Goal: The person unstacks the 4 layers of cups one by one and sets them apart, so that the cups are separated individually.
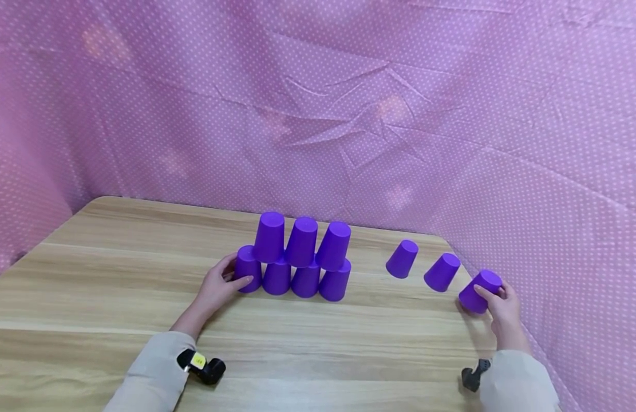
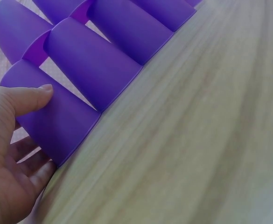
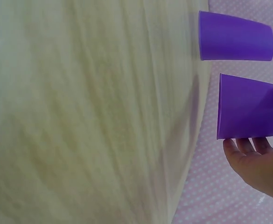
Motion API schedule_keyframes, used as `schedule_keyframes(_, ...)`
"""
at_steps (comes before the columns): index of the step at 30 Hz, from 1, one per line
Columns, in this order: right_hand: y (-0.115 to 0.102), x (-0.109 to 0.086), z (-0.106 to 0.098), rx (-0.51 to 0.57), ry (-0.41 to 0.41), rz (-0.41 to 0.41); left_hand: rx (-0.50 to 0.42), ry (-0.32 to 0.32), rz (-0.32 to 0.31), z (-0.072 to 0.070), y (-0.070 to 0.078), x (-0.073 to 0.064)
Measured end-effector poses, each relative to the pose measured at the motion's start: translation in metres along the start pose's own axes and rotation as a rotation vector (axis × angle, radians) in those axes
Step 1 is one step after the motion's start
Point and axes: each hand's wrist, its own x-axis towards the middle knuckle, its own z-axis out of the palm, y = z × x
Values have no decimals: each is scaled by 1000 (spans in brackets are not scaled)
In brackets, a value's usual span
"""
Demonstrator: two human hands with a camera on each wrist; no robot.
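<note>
Upside-down purple cups stand in two tiers on the table. The lower row has several cups, with three more across the gaps above, among them the middle upper cup (image 1: pixel 301 241). My left hand (image 1: pixel 220 287) holds the leftmost lower cup (image 2: pixel 64 119), its thumb on the near side and other fingers round the outer side. At the table's right edge my right hand (image 1: pixel 505 312) grips another upside-down purple cup (image 3: pixel 250 108) between thumb and fingers. That cup is tilted and appears slightly off the tabletop.
Two separate upside-down cups, one farther back (image 1: pixel 402 259) and one nearer (image 1: pixel 442 272), stand between the stack and my right hand. The wooden table (image 1: pixel 318 355) has a rounded far corner. Pink dotted cloth (image 1: pixel 318 114) hangs behind and beside it.
</note>
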Motion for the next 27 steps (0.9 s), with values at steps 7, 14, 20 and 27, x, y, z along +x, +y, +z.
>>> schedule_keyframes(7, -10, -17, 6, -14, 23, 39, 16, 8, 19, 0, -7, 3)
schedule_keyframes(14, -2, -15, 3, -4, 43, 23, 29, 3, 1, 1, -11, 2)
schedule_keyframes(20, 9, -2, 0, 105, 51, 106, 30, 6, 1, 1, -11, 2)
schedule_keyframes(27, 4, -12, 3, 108, 1, 72, 32, 2, -6, 2, -10, 3)
